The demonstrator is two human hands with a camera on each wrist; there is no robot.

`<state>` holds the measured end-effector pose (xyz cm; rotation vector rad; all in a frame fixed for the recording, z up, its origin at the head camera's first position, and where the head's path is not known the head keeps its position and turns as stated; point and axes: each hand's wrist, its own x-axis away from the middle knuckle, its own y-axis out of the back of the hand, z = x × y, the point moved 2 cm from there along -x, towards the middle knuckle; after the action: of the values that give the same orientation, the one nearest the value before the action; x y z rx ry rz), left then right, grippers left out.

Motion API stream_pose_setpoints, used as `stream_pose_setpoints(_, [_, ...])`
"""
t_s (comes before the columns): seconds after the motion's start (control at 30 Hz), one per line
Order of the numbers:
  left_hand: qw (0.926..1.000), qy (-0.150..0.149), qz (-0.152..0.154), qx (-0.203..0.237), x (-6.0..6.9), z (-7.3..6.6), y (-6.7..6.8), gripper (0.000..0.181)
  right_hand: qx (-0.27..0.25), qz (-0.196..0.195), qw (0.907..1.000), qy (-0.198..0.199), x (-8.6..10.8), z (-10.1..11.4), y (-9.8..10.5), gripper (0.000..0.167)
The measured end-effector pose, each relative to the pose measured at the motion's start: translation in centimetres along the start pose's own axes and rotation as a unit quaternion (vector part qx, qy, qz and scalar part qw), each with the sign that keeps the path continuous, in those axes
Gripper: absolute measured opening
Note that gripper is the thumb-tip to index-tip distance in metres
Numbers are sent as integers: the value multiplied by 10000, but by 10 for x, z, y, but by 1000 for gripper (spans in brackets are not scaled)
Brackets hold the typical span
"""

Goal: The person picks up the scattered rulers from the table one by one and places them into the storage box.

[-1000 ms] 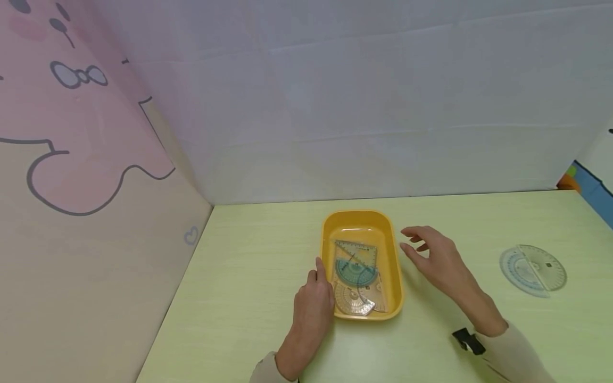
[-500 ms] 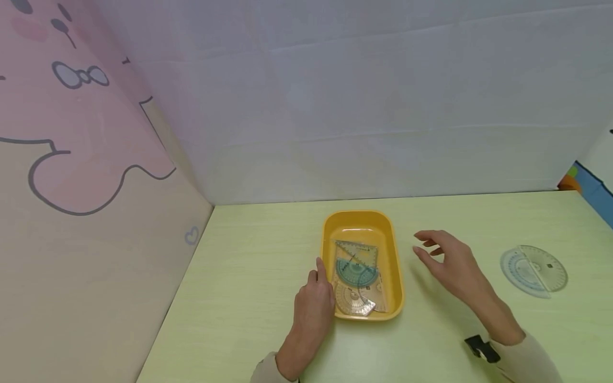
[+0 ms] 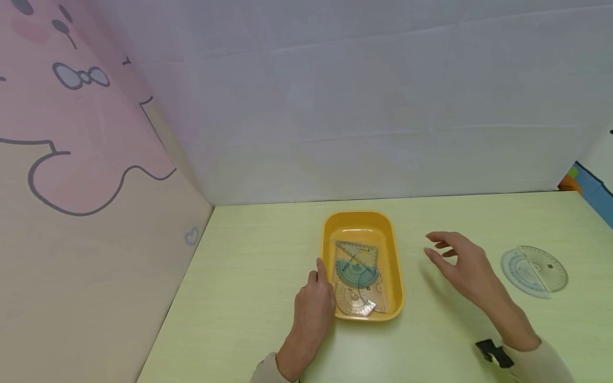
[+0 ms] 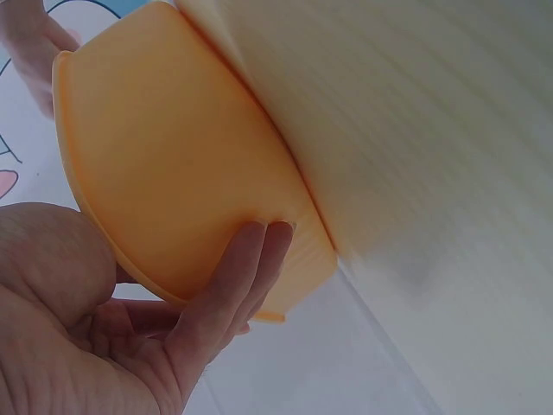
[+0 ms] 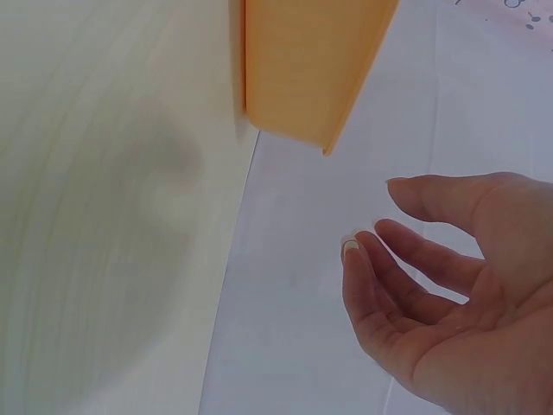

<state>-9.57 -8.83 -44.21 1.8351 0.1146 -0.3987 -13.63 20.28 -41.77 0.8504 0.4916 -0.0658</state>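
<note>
My left hand (image 3: 313, 308) holds the left wall of a yellow plastic tray (image 3: 399, 298). In the left wrist view, two fingers (image 4: 229, 277) lie against the tray's outer wall below the rim. Inside the tray are a clear set square (image 3: 369, 252), a teal protractor (image 3: 354, 272) and a clear protractor (image 3: 351, 299), overlapping other clear pieces that are hard to separate. My right hand (image 3: 466, 268) hovers to the right of the tray, fingers loosely curved, thumb apart, holding nothing. The right wrist view shows the gap between thumb and fingertips (image 5: 350, 246).
Two overlapping protractors lie on the table at the right, a clear one (image 3: 551, 268) and a bluish one (image 3: 519, 271). A white cloth backdrop (image 3: 359, 106) stands behind the pale green table (image 3: 249, 266). A patterned panel (image 3: 96, 239) borders the left.
My right hand has moved right, away from the tray and nearer the two protractors on the table. The left hand, the tray and its contents have stayed in place.
</note>
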Motion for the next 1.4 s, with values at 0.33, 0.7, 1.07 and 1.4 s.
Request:
stream_pose_setpoints(0.33, [9999,72,46,54,0,0,0,52,6,82,9999,-145,5,-19,7,37])
stream_pose_setpoints(0.7, [10000,16,-48,26,1,0,-1,52,176,217,9993,-255,14,-38,15,37])
stream_pose_setpoints(1.07, [10000,30,-49,51,1,0,0,52,266,572,9963,-582,20,-53,25,37])
stream_pose_setpoints(1.4, [10000,45,0,9,0,0,0,53,369,770,9934,-769,28,-68,32,39])
